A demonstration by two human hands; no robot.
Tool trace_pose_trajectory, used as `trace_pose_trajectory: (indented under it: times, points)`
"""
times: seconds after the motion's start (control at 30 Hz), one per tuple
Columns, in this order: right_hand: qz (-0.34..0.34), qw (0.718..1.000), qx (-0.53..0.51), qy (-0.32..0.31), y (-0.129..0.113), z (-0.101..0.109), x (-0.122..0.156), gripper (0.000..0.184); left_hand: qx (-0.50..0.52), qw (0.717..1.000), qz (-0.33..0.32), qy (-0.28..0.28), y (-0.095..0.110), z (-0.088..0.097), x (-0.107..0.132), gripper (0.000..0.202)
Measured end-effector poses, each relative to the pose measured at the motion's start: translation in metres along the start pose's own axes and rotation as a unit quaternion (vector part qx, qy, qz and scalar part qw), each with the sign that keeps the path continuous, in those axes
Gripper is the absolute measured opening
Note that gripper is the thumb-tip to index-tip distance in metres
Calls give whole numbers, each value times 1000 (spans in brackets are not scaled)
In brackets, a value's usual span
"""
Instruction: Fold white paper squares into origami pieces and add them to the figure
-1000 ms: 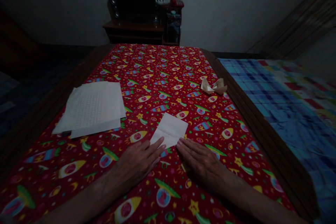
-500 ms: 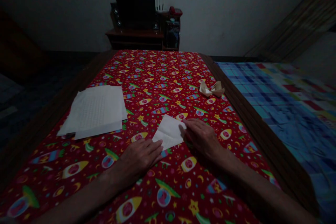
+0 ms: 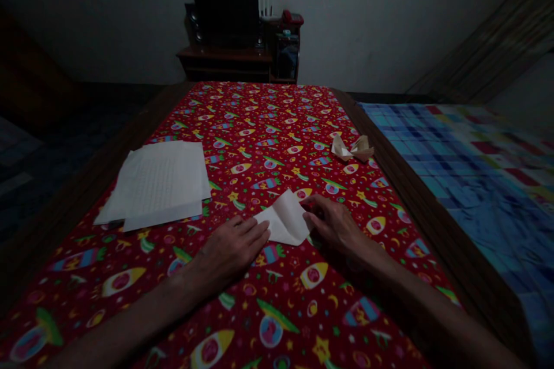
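A small white folded paper (image 3: 285, 221) lies on the red rocket-print cloth (image 3: 268, 127) in front of me. My left hand (image 3: 231, 248) lies flat with fingers stretched out, its fingertips touching the paper's left corner. My right hand (image 3: 331, 222) pinches the paper's right edge and lifts it, so that side curls up off the cloth.
A stack of white sheets (image 3: 160, 181) lies to the left. A crumpled folded paper piece (image 3: 352, 149) sits at the far right near the table's wooden edge. A blue checked bedcover (image 3: 467, 161) lies to the right. A dark cabinet with a screen (image 3: 238, 34) stands against the back wall.
My right hand moved from flat on the cloth up to the paper's right edge, took hold of it and raised it. The paper turned and shifted slightly. My left hand stayed at the paper's left corner.
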State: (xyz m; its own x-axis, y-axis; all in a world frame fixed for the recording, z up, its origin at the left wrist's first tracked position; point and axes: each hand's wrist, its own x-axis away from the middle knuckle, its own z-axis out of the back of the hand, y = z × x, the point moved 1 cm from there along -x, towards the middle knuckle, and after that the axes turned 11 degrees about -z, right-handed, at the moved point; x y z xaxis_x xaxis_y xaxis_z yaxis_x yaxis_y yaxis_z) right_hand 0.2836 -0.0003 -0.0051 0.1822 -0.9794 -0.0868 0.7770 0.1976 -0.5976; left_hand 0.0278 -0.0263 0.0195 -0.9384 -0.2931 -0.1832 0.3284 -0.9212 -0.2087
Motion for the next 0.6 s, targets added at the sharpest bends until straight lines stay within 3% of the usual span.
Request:
trace_pose_trajectory:
  times: [0.13,0.3,0.4,0.5,0.6]
  points:
    - [-3,1000,-14,-3,5,0,18,24,7,1000,11,9,-2,-1,-2,28]
    - [11,1000,-18,-6,-7,5,42,20,93,995,35,-2,4,-3,-2,34]
    - [98,993,69,14,-15,10,50,22,120,992,43,2,7,-7,-2,33]
    - [204,960,181,56,-15,12,53,36,127,991,44,2,7,-10,-2,34]
    - [231,943,228,70,-10,13,50,44,127,991,45,5,7,-10,-1,34]
